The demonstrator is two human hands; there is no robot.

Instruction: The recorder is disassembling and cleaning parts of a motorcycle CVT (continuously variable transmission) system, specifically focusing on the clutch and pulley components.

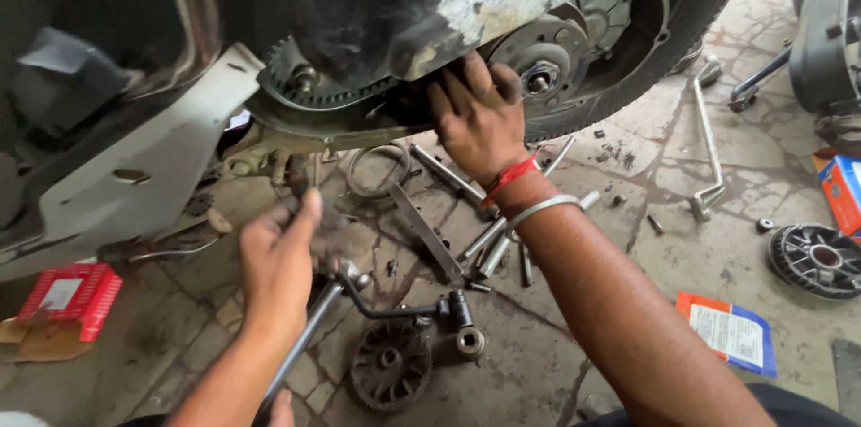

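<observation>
Hands at a scooter's open drive case, tools strewn on the floor.

The right hand (480, 117) lies knuckles-up on the belt (359, 97) beside the clutch (538, 77), fingers curled; whether it grips the belt is hidden. The belt's long axis runs left to right, from toothed pulley (291, 68) to clutch, its middle behind the hand. The left hand (280, 265) hangs above the floor, blurred, fingers loosely bent, its hold unclear, just over a wrench (309, 328) lying steeply.
</observation>
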